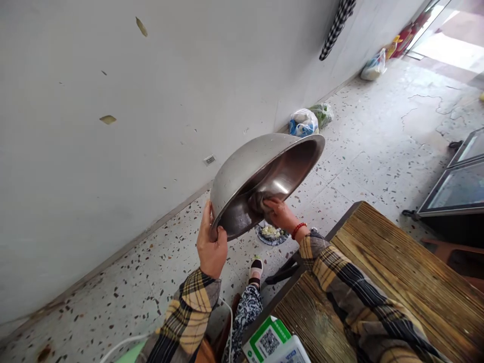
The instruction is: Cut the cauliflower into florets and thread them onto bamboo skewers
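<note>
A large steel basin [249,156] is tilted on its side in the air, its opening turned toward the lower right. My left hand [212,247] grips the rim at its lower left end, thumb on the inner side and fingers behind. Inside the basin, my right hand [280,214] is closed on a dark, crumpled rag [260,201] that lies against the inner wall. The rag is partly hidden by the fingers and blends with the reflections. Below the basin, a bin [273,241] with pale food scraps stands on the floor, partly covered by the right hand.
A wooden table [401,252] is at my right, with a green QR-code card [268,340] at its near corner. Plastic bags [303,122] lie along the white wall [113,166]. A glass-topped case [457,186] stands at the far right. My foot [256,269] is below.
</note>
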Available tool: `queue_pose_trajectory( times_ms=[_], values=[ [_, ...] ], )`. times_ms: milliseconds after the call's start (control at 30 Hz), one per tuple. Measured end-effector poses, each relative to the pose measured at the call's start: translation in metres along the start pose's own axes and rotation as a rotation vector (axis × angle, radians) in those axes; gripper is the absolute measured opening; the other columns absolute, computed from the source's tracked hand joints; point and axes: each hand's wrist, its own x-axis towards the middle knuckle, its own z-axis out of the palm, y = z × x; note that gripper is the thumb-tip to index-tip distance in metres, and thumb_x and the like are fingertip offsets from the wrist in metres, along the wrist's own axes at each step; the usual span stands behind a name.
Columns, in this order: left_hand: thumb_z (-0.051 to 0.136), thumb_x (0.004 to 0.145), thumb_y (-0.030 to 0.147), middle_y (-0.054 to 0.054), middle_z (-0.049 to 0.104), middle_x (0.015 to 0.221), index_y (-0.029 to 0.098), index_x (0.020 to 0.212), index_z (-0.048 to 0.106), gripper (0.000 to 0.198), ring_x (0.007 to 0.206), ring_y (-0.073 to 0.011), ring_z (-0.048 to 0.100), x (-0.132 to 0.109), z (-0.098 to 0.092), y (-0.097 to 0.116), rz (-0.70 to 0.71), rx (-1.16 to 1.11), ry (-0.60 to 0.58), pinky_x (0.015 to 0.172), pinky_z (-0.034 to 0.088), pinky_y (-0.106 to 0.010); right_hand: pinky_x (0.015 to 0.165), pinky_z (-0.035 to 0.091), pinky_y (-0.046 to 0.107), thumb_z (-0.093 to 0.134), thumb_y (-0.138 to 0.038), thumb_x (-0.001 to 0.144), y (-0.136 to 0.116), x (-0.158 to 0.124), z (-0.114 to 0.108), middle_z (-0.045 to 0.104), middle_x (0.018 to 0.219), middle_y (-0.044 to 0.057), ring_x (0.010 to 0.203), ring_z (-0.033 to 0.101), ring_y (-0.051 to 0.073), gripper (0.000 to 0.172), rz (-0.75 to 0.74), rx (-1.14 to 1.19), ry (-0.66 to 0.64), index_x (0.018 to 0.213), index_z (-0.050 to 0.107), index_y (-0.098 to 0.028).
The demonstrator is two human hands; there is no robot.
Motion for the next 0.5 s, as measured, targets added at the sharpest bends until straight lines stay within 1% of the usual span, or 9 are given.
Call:
queue_pose_trajectory(
  times_ms=[33, 100, 133, 200, 267, 367, 433, 500],
  values=[
    [0.047, 0.082, 0.01, -0.005, 0.037, 0.147, 0.023, 0.143, 0.032, 0.064, 0.135, -0.0205, 0.035, 0.002, 0.001, -0.003, 0.005, 0.019, 0.014, 0.113, 0.028, -0.033, 0.094, 0.044, 0.034, 0.05, 0.002, 0.065, 0.003, -0.011, 0.004, 0.063, 0.114, 0.009, 0.103, 0.058, 0.021, 0.054, -0.046, 0.017, -0.054, 0.112, 0.065, -0.02],
    [0.05, 0.08, 0.01, -0.006, 0.04, 0.145, 0.023, 0.143, 0.034, 0.066, 0.132, -0.0216, 0.039, 0.005, 0.003, -0.01, 0.001, 0.071, 0.049, 0.113, 0.028, -0.034, 0.09, 0.046, 0.029, 0.05, 0.003, 0.062, 0.009, -0.029, 0.002, 0.067, 0.106, 0.003, 0.096, 0.062, 0.018, 0.052, -0.099, 0.04, -0.119, 0.101, 0.07, -0.024],
    [0.051, 0.078, 0.01, -0.006, 0.042, 0.144, 0.023, 0.142, 0.035, 0.067, 0.131, -0.0222, 0.041, 0.007, 0.003, -0.014, -0.006, 0.095, 0.066, 0.113, 0.029, -0.034, 0.089, 0.047, 0.03, 0.049, 0.003, 0.062, 0.011, -0.036, -0.002, 0.068, 0.102, 0.003, 0.092, 0.063, 0.017, 0.049, -0.102, 0.044, -0.124, 0.096, 0.071, -0.024],
    [0.054, 0.076, 0.01, -0.007, 0.044, 0.142, 0.022, 0.141, 0.037, 0.069, 0.129, -0.0229, 0.044, 0.008, 0.002, -0.022, -0.041, 0.113, 0.101, 0.111, 0.031, -0.035, 0.089, 0.047, 0.034, 0.046, 0.003, 0.064, 0.015, -0.039, -0.017, 0.068, 0.099, 0.005, 0.09, 0.063, 0.018, 0.046, -0.08, 0.043, -0.084, 0.092, 0.072, -0.022],
    [0.054, 0.076, 0.012, -0.009, 0.05, 0.137, 0.019, 0.139, 0.041, 0.065, 0.123, -0.0224, 0.05, 0.007, 0.0, -0.028, -0.107, 0.09, 0.133, 0.108, 0.035, -0.034, 0.092, 0.045, 0.036, 0.043, 0.003, 0.067, 0.015, -0.028, -0.034, 0.065, 0.107, 0.007, 0.098, 0.061, 0.019, 0.049, -0.054, 0.052, -0.01, 0.101, 0.07, -0.021],
    [0.055, 0.077, 0.017, -0.012, 0.063, 0.118, 0.014, 0.13, 0.051, 0.053, 0.106, -0.0218, 0.06, 0.001, -0.004, -0.031, -0.231, 0.047, 0.154, 0.098, 0.044, -0.035, 0.101, 0.04, 0.036, 0.041, -0.001, 0.073, 0.01, 0.005, -0.054, 0.055, 0.126, 0.007, 0.117, 0.05, 0.019, 0.055, -0.061, 0.1, 0.151, 0.121, 0.059, -0.021],
    [0.057, 0.077, 0.021, -0.012, 0.068, 0.105, 0.012, 0.122, 0.057, 0.046, 0.096, -0.0219, 0.064, -0.006, -0.005, -0.028, -0.294, 0.043, 0.151, 0.092, 0.048, -0.036, 0.105, 0.036, 0.039, 0.043, -0.004, 0.075, 0.006, 0.027, -0.058, 0.052, 0.128, 0.008, 0.121, 0.046, 0.02, 0.053, -0.071, 0.127, 0.295, 0.123, 0.057, -0.021],
    [0.058, 0.076, 0.024, -0.011, 0.069, 0.099, 0.011, 0.115, 0.061, 0.041, 0.092, -0.0223, 0.065, -0.012, -0.005, -0.02, -0.323, 0.047, 0.14, 0.089, 0.049, -0.036, 0.106, 0.033, 0.043, 0.046, -0.006, 0.074, 0.001, 0.039, -0.049, 0.053, 0.126, 0.01, 0.121, 0.044, 0.024, 0.049, -0.015, 0.168, 0.413, 0.12, 0.058, -0.018]
  ],
)
